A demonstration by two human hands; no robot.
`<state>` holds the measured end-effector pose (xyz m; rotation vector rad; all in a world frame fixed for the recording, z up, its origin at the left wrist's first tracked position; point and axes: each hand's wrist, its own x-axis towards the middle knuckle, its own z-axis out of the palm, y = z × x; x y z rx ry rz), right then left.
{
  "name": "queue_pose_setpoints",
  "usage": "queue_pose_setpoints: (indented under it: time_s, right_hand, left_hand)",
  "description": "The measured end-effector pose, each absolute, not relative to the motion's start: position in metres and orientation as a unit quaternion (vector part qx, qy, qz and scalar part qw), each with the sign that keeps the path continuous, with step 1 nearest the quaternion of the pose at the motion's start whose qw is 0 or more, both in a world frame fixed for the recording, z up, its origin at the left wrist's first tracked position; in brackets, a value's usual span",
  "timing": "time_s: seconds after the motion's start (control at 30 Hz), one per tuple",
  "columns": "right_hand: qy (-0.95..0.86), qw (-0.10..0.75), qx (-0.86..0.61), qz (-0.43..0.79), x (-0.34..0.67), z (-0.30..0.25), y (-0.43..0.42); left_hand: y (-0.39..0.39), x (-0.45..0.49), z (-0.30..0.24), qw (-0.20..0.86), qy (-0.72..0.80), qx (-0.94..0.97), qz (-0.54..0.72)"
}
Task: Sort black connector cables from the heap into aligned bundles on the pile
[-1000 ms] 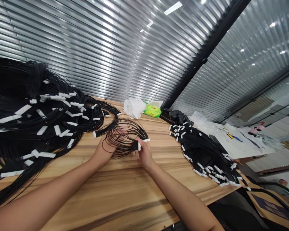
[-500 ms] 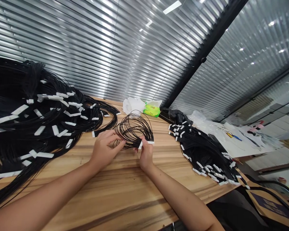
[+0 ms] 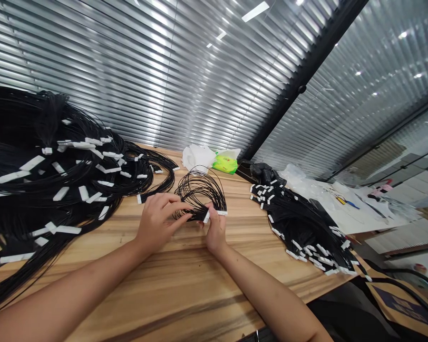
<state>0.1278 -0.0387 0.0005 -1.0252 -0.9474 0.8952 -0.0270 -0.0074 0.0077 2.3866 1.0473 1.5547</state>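
Note:
A loose coil of thin black cables (image 3: 205,187) stands over the wooden table in front of me, its strands fanned into loops. My right hand (image 3: 216,230) is closed on the gathered lower right part of this coil, the thumb beside a white label (image 3: 207,216). Another white tag shows just to the right of that thumb. At the coil's lower left, my left hand (image 3: 162,216) has its index finger and thumb around the strands. Its other fingertips are partly hidden behind the cables.
A large heap of black cables with white labels (image 3: 60,194) covers the table's left side. On the right lies another labelled cable pile (image 3: 303,228). A green packet (image 3: 225,164) and white plastic (image 3: 198,157) sit at the back, before the metal blinds (image 3: 128,71).
My left fingers have shifted slightly to the right along the strands, and the loops on that side sit closer together. My right hand keeps its hold on the coil.

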Motion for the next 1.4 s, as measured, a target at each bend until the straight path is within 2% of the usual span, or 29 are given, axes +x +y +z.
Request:
queue_pose_setpoints:
  time_s: [0.23, 0.43, 0.53, 0.87, 1.4]
  right_hand:
    - [-0.423, 0.677, -0.458, 0.392, 0.128, -0.003, -0.036]
    - [-0.518, 0.613, -0.467, 0.372, 0.134, -0.015, -0.034]
    - [-0.537, 0.597, -0.478, 0.356, 0.139, -0.021, -0.03]
    - [-0.547, 0.575, -0.479, 0.374, 0.14, -0.023, -0.027]
    - [-0.616, 0.547, -0.482, 0.299, 0.142, -0.016, -0.031]
  left_hand:
    - [-0.005, -0.027, 0.005, 0.065, 0.306, 0.819, 0.482]
    - [-0.003, -0.025, 0.006, 0.197, 0.32, 0.815, 0.44]
    - [-0.001, -0.023, 0.006, 0.224, 0.328, 0.818, 0.416]
    - [-0.009, -0.024, 0.009, 0.079, 0.353, 0.827, 0.43]
    - [-0.014, -0.029, 0.011, 0.05, 0.273, 0.833, 0.479]
